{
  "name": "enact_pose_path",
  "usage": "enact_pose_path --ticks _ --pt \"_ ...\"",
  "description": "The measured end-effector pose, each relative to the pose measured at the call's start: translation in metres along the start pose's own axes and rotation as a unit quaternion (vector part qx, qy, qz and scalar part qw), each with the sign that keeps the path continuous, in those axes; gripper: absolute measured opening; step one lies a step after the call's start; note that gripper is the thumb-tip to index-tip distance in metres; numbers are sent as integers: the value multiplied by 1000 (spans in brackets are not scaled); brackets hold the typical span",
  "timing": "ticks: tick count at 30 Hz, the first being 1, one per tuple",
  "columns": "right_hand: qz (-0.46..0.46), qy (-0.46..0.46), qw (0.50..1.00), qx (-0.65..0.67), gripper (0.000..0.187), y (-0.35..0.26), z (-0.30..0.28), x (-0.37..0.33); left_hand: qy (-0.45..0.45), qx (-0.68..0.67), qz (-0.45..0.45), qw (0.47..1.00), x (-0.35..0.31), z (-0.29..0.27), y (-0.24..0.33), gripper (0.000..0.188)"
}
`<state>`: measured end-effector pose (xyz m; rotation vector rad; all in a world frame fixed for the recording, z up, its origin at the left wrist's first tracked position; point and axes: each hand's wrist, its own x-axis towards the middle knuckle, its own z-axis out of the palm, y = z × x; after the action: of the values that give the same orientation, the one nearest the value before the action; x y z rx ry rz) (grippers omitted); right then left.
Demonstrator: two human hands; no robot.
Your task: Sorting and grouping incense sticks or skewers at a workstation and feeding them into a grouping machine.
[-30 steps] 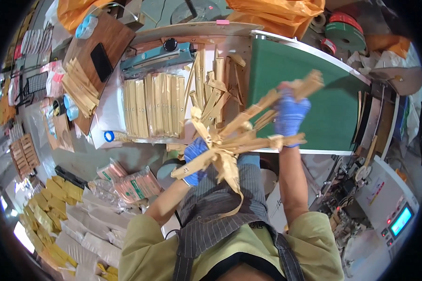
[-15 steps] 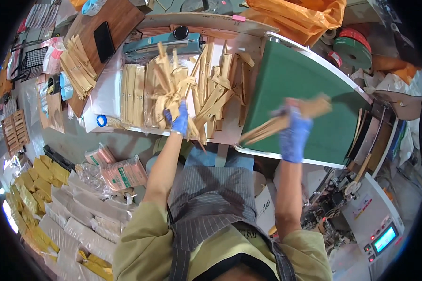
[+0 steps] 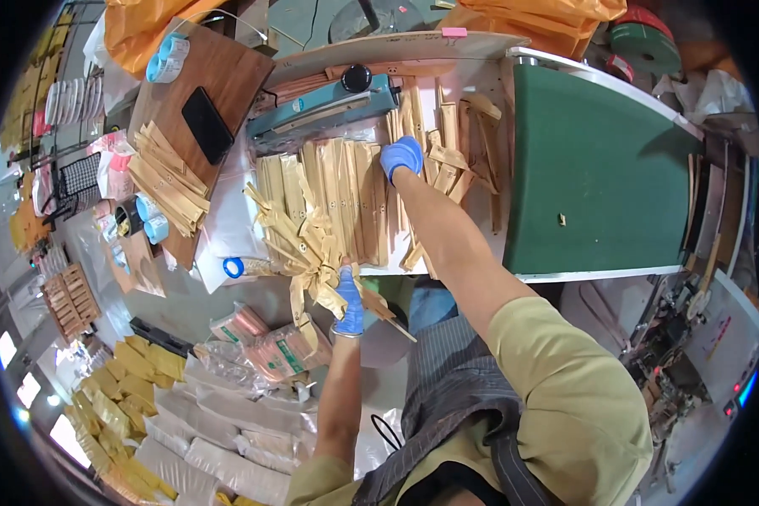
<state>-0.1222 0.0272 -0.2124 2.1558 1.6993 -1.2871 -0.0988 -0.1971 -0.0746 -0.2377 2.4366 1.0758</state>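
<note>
My left hand (image 3: 348, 304), in a blue glove, grips a splayed bunch of narrow tan paper packets (image 3: 312, 253) just off the table's front edge. The bunch fans out in several directions, some strips bent and crumpled. My right hand (image 3: 401, 158), also in a blue glove, reaches across to the loose tan packets (image 3: 447, 164) lying on the table. Its fingers curl downward, and what they hold is hidden under the hand. Between the two hands lie neat rows of flat tan packets (image 3: 346, 198).
A teal bar-shaped device (image 3: 320, 114) lies behind the rows. To the right is a green belt surface (image 3: 599, 177) bearing one small scrap (image 3: 562, 220). A wooden board (image 3: 228, 51) at the left holds a black phone (image 3: 207, 125) and more packets (image 3: 169, 181). A tape roll (image 3: 234, 267) sits at the front.
My right hand has left the green surface and moved left over the loose packets; the packets it carried no longer show in it. My left hand has drawn its bunch back toward me.
</note>
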Motion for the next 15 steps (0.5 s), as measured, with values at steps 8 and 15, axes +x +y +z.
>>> enact_pose_path --ticks 8,15 --pt "-206 109 966 114 29 21 -48 25 -58 -201 -71 975 39 -6 -115 41" --pt "-133 86 976 -146 17 -14 -83 73 -109 -216 -64 968 28 28 -95 36"
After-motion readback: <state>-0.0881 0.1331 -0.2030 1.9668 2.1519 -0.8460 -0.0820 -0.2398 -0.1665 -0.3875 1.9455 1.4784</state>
